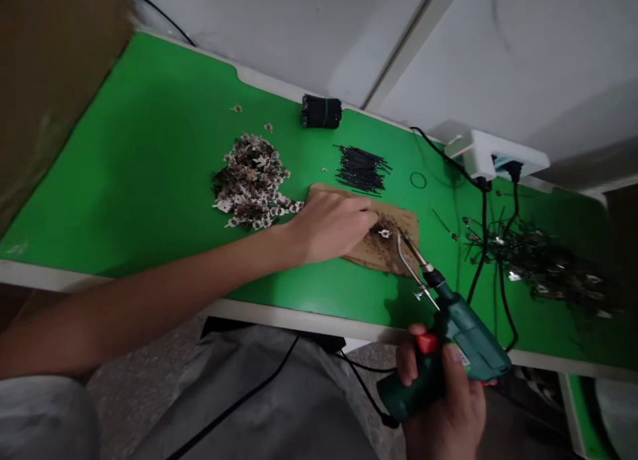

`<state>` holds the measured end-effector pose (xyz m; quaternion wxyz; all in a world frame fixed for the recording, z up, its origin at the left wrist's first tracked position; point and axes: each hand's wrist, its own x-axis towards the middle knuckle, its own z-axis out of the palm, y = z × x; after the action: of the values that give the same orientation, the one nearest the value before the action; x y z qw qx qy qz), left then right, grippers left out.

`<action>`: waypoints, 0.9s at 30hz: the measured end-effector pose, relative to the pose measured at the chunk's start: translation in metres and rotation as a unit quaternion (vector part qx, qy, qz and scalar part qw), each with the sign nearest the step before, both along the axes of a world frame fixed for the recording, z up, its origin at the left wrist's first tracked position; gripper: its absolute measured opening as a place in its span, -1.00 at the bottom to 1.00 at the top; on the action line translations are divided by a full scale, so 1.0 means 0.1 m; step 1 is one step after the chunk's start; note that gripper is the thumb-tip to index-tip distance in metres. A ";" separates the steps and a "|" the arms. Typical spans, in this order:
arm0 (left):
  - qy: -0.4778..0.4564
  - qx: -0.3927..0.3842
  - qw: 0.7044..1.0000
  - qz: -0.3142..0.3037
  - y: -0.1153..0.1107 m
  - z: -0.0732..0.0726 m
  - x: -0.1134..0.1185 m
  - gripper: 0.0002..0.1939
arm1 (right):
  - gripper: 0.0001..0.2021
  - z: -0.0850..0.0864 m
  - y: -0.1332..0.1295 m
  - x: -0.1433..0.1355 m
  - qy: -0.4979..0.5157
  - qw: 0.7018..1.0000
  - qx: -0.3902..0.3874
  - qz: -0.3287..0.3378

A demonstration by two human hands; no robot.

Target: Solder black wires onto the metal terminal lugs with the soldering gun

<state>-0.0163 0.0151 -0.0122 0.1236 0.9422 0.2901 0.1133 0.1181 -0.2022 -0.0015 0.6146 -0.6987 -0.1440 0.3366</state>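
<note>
My right hand (443, 393) is wrapped round the green grip of a soldering gun (463, 334), a finger by its red trigger. The gun's tip and thin bent feed tube point at a scorched brown board (363, 250). On that board lies a small silvery metal tab (383, 234), a short distance from the tip. My left hand (336, 224) rests on the board with its fingers curled and pressed together right beside the tab. What they pinch, if anything, is hidden. Behind the board is a loose stack of short black wires (363, 169).
A heap of metal tabs (252, 181) lies left of the board. A banded wire bundle (321, 112) sits near the wall. At right are a white power strip (498, 155) with black cords and a pile of tabs with wires (548, 260). A cardboard box (60, 68) stands far left.
</note>
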 end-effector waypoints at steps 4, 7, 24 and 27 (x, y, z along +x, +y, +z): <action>-0.005 -0.001 1.000 -0.007 0.00 0.00 -0.01 -0.78 | -0.71 0.09 0.13 0.13 -0.044 0.997 0.056 -0.033; -0.012 0.004 1.000 -0.008 0.01 -0.01 -0.01 -0.77 | -0.71 0.12 0.38 0.25 -0.086 0.985 0.125 -0.077; -0.048 0.032 0.998 -0.018 0.00 -0.09 0.00 -0.75 | -0.57 -0.09 0.76 0.52 0.005 0.973 0.186 -0.137; -0.060 0.046 0.997 -0.025 0.01 -0.03 0.04 -0.74 | -0.59 -0.09 0.75 0.54 0.014 0.969 0.194 -0.153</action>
<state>-0.0126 0.0160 -0.0153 0.1000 0.9454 0.2530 0.1793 0.1717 -0.1273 -0.0107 0.7844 -0.5751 -0.0894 0.2145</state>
